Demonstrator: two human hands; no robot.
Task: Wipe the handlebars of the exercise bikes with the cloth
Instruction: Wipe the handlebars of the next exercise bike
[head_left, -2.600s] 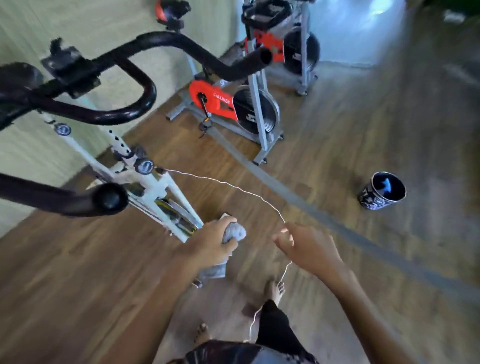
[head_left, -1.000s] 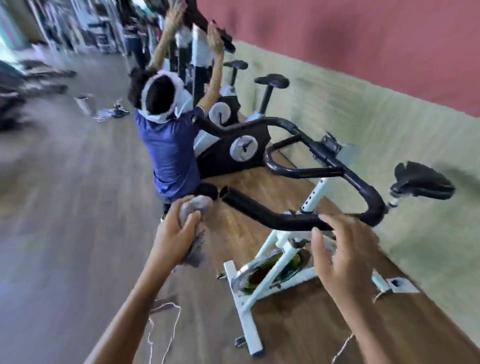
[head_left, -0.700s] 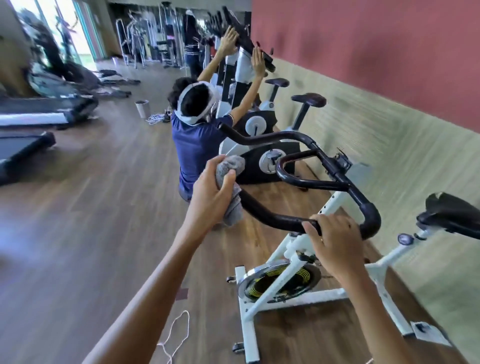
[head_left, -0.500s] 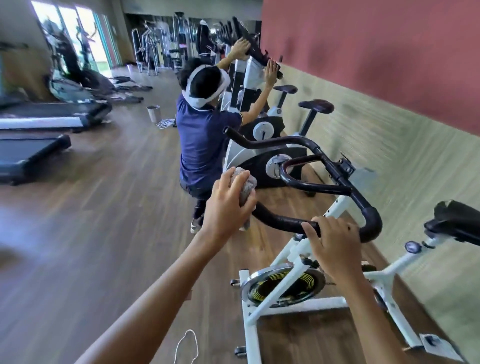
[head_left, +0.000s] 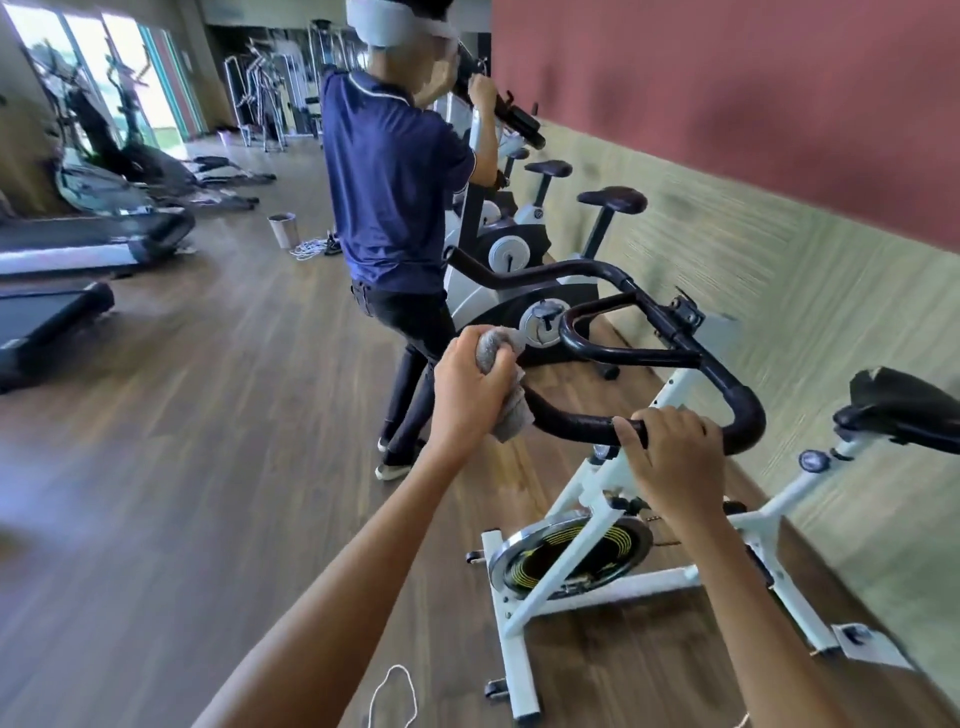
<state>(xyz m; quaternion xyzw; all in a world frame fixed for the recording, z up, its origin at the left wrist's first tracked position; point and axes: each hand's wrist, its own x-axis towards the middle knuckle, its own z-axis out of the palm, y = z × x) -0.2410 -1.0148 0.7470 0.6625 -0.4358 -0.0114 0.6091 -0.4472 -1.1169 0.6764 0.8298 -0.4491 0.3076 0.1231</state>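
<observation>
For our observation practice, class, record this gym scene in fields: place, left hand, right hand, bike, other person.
place: gym, wooden floor
left hand: grips a grey cloth against the near end of the black handlebar
right hand: grips the same handlebar further along
bike: white frame, black saddle, flywheel low in front
other person: stands beyond, hands on another machine

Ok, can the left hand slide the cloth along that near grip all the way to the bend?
Probably not yet. The left hand holds the cloth at the free end of the handlebar, but the right hand grips the same bar before the bend, blocking that stretch.
</observation>
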